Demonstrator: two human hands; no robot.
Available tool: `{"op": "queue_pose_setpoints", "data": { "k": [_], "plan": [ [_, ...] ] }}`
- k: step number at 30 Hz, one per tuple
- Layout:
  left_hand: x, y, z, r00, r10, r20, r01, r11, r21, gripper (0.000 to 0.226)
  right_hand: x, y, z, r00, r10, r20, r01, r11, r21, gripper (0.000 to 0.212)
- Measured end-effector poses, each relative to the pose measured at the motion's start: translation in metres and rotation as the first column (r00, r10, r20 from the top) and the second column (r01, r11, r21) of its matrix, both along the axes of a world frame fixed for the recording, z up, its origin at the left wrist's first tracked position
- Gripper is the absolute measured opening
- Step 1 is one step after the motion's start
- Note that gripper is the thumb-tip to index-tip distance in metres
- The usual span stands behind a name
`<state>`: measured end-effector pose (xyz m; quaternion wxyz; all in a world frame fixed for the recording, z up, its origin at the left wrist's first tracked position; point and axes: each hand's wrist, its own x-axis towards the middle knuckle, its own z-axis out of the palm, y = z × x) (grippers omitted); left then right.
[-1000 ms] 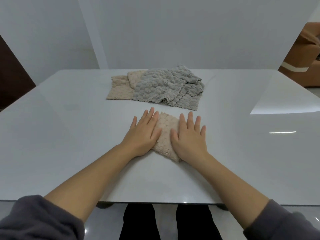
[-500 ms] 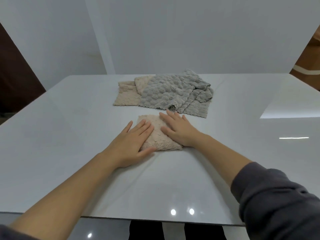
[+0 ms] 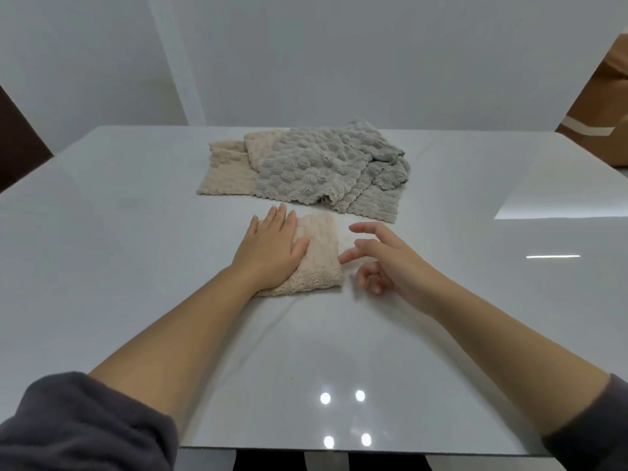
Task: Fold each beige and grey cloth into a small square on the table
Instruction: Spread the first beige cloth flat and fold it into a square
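Observation:
A folded beige cloth (image 3: 319, 256) lies as a small square in the middle of the white table (image 3: 136, 232). My left hand (image 3: 270, 251) rests flat on its left half, fingers together. My right hand (image 3: 384, 260) hovers just right of the cloth, fingers spread and loosely curled, holding nothing. Farther back lies a pile of unfolded cloths: grey cloths (image 3: 323, 168) on top and to the right, beige cloths (image 3: 226, 169) showing at the left underneath.
The glossy table's near edge (image 3: 339, 452) runs across the bottom. A white wall stands behind the table. A brown piece of furniture (image 3: 598, 117) sits at the far right, a dark panel (image 3: 17, 144) at the far left.
My right hand has lifted off the folded beige cloth and moved to its right side. My left hand has slid farther onto the cloth. The head camera has shifted.

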<state>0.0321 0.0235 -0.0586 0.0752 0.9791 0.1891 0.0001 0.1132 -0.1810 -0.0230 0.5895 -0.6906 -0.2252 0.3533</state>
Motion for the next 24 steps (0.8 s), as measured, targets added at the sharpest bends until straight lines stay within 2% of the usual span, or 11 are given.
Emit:
{"op": "queue_pose_setpoints", "data": {
  "k": [2, 6, 9, 12, 16, 19, 24],
  "plan": [
    [0.0, 0.0, 0.001, 1.0, 0.005, 0.004, -0.005, 1.0, 0.002, 0.065, -0.003, 0.003, 0.003, 0.994, 0.062, -0.086, -0.06, 0.998, 0.019, 0.027],
    [-0.001, 0.0, 0.002, 1.0, 0.002, -0.021, -0.003, 1.0, -0.023, 0.066, 0.0, 0.008, 0.006, 0.996, 0.085, -0.039, -0.089, 0.989, -0.115, 0.027],
    [-0.001, 0.0, 0.002, 1.0, -0.004, -0.028, 0.004, 1.0, -0.03, 0.066, 0.001, 0.01, 0.007, 0.982, 0.153, -0.112, -0.164, 0.982, -0.089, 0.028],
    [0.001, 0.001, 0.004, 0.999, -0.011, -0.052, 0.01, 1.0, -0.025, 0.066, -0.004, 0.014, 0.007, 0.962, 0.253, -0.103, -0.257, 0.966, -0.025, 0.04],
    [0.002, 0.004, 0.008, 0.994, -0.025, -0.111, 0.019, 0.998, -0.054, 0.067, -0.007, 0.016, 0.01, 0.931, 0.366, -0.015, -0.366, 0.927, -0.089, 0.05],
    [0.003, 0.005, 0.01, 0.99, -0.034, -0.137, 0.026, 0.998, -0.062, 0.067, -0.012, 0.017, 0.013, 0.903, 0.43, -0.008, -0.429, 0.896, -0.115, 0.06],
    [0.003, 0.004, 0.009, 0.992, -0.031, -0.123, 0.026, 0.999, -0.038, 0.067, -0.008, 0.005, 0.016, 0.919, 0.37, 0.137, -0.333, 0.913, -0.234, 0.063]
  ]
}}
